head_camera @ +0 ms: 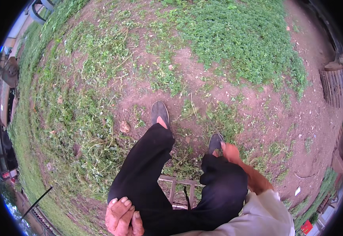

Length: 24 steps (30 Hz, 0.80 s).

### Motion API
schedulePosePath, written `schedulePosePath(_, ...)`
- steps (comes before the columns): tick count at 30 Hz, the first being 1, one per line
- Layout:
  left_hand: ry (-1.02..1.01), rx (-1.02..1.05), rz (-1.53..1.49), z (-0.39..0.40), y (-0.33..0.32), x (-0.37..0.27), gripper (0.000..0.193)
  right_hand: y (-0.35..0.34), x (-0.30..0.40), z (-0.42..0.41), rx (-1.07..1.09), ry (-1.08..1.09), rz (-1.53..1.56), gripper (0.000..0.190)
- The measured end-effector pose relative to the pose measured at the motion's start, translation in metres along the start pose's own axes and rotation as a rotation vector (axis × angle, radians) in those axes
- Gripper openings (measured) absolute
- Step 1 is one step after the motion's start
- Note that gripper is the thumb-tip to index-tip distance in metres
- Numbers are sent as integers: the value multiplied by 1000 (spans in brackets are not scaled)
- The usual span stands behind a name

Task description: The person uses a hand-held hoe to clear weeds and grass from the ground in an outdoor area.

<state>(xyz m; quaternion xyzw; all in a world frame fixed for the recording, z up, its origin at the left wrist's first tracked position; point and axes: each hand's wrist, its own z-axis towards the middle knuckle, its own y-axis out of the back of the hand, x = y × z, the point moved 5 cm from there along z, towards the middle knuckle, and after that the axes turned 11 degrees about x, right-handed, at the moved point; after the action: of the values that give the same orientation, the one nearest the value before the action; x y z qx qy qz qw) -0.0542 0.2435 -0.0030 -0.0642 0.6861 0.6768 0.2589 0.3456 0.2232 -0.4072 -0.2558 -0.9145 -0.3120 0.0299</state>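
My left hand rests by my thigh in black trousers, its fingers curled; whether it holds anything is hidden. Beyond my other knee, my right hand reaches down beside a dark slip-on shoe. It is blurred, and its grip cannot be made out. The other dark shoe stands on bare soil. Between my legs shows a metal frame with a black strap. Loose pulled greenery lies on the soil ahead of my right hand.
Dense low green plants grow ahead to the right. Uprooted or trampled plants spread over the soil on the left. A stone lies by my left foot. At the right edge stands a ribbed object; a dark rod sticks up lower left.
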Motion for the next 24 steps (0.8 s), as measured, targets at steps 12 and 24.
schedulePosePath(12, 16, 55, 49, 3, -4, -3, 11, 104, 176, 138, -253, 395, 115, 51)
schedulePosePath(24, 85, 60, 50, 8, -1, -5, 11, 75, 190, 109, 70, 199, 46, 60)
